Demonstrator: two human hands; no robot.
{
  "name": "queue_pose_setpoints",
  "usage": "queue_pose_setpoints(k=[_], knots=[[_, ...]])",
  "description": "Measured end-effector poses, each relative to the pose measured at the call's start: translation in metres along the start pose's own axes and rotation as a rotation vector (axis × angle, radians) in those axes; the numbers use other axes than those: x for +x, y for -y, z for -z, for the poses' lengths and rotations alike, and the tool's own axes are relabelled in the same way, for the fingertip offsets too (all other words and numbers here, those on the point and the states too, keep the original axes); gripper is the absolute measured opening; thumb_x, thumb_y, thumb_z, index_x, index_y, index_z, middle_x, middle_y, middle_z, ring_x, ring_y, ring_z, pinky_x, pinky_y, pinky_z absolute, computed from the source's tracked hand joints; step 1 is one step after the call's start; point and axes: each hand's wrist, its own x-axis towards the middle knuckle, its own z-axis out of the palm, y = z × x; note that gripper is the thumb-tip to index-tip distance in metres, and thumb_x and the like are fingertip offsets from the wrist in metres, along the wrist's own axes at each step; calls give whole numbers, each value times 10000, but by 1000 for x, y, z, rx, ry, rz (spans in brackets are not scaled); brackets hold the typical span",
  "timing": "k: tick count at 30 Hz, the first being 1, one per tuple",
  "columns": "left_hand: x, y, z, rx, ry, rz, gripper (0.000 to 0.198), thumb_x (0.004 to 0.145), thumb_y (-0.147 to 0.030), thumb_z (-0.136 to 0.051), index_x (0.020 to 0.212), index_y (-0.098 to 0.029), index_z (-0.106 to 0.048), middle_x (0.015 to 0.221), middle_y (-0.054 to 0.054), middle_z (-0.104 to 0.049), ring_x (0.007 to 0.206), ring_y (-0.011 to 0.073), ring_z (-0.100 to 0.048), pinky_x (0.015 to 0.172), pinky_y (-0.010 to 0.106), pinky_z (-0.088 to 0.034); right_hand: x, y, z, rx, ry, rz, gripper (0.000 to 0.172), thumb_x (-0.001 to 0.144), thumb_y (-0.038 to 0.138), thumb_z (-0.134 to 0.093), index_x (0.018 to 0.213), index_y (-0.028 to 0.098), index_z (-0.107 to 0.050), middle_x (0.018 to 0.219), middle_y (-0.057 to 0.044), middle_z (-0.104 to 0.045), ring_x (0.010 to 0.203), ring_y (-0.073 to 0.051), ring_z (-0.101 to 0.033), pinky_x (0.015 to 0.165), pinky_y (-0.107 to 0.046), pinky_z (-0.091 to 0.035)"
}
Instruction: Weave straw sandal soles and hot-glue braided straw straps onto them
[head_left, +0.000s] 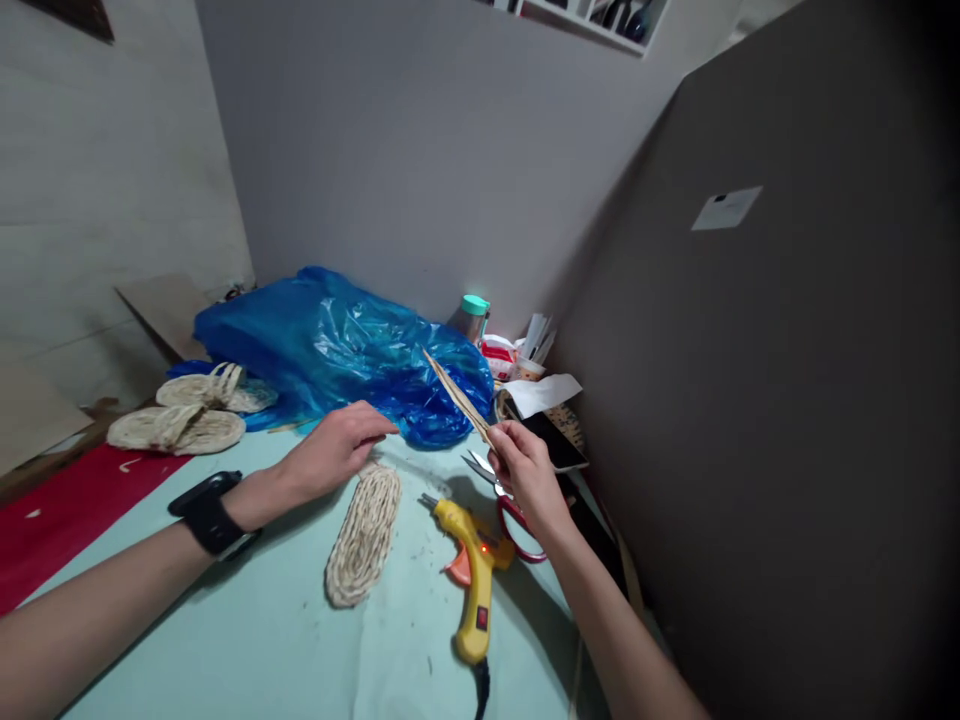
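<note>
My right hand (525, 470) pinches a long, narrow tan strip (459, 398), like a folded dried leaf, which points up and to the left. My left hand (349, 445) hovers at the far end of a woven straw sole (365, 538), fingers stretched to the right; nothing shows in it, and its underside is hidden. Right of the sole lies a yellow glue gun (471, 570) with an orange trigger and a lit red light. Red-handled scissors (517, 530) lie partly behind my right hand, blades parted.
A large blue plastic bag (337, 340) fills the back of the table. Two woven straw sandals (180, 428) sit at the left near a red cloth (90, 510). A green-lidded bottle (472, 315), papers (541, 393) and a dark panel (750, 400) stand along the right.
</note>
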Motion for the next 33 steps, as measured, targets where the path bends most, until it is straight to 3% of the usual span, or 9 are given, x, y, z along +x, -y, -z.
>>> queue_pose_setpoints(k=[4, 7, 9, 12, 14, 18, 23, 27, 33], knots=[[-24, -28, 17, 10, -306, 175, 235, 979, -276, -533, 962, -180, -747, 968, 66, -787, 871, 223, -702, 811, 357, -543, -13, 7, -9, -148, 84, 104, 356, 1045, 425, -562, 797, 174, -607, 628, 63, -558, 522, -101, -515, 553, -248, -459], [-32, -53, 25, 28, -508, 211, 271, 1003, -343, -474, 1008, -185, -694, 1006, 85, -735, 977, 250, -645, 916, 404, -502, -27, 21, -19, -261, 166, 210, 292, 1014, 303, -554, 741, 205, -589, 593, 41, -572, 565, -135, -518, 607, -276, -397], [-34, -67, 23, -20, -407, 150, 252, 939, -389, -571, 1046, -203, -704, 1124, 91, -734, 1108, 283, -620, 1002, 427, -465, -37, 28, -27, -309, 244, 273, 257, 1001, 290, -536, 764, 220, -608, 607, 23, -592, 581, -153, -525, 608, -283, -365], [-35, -77, 12, -226, -13, 145, 190, 899, -334, -594, 885, -225, -749, 912, 50, -766, 880, 234, -665, 815, 338, -485, -47, 32, -35, -335, 365, 339, 183, 1006, 322, -522, 919, 234, -656, 688, 6, -667, 602, -167, -568, 615, -276, -373], [-36, -74, 7, -318, 113, 186, 221, 902, -301, -569, 794, -216, -743, 775, 31, -734, 741, 196, -634, 706, 300, -449, -48, 31, -35, -352, 380, 357, 132, 970, 287, -549, 988, 234, -670, 748, -12, -700, 620, -177, -578, 626, -283, -372], [-34, -59, 8, -463, 114, 330, 259, 910, -357, -555, 786, -187, -706, 700, 17, -645, 668, 169, -567, 632, 273, -419, -35, 27, -23, -312, 271, 334, 86, 870, 248, -603, 873, 223, -685, 718, -19, -637, 653, -186, -549, 644, -299, -373], [-34, -54, 5, -735, 201, 480, 322, 917, -454, -505, 998, -177, -650, 599, -36, -541, 462, 118, -436, 467, 236, -348, -21, 28, -10, -29, 167, 171, 275, 876, 477, -615, 921, 209, -656, 655, 25, -575, 493, -126, -482, 496, -255, -400], [-39, -67, -2, -865, 201, 481, 299, 850, -470, -636, 945, -188, -668, 809, 21, -655, 709, 172, -613, 637, 268, -484, -29, 34, -21, 145, 187, 73, 290, 821, 485, -646, 743, 212, -585, 613, 29, -577, 462, -99, -461, 444, -225, -385], [-46, -79, -8, -1069, 152, 537, 271, 777, -443, -769, 822, -189, -684, 749, -16, -614, 673, 146, -523, 608, 248, -419, -48, 37, -44, 289, 292, 14, 316, 803, 450, -733, 683, 212, -563, 506, 76, -504, 427, -75, -403, 428, -203, -322]])
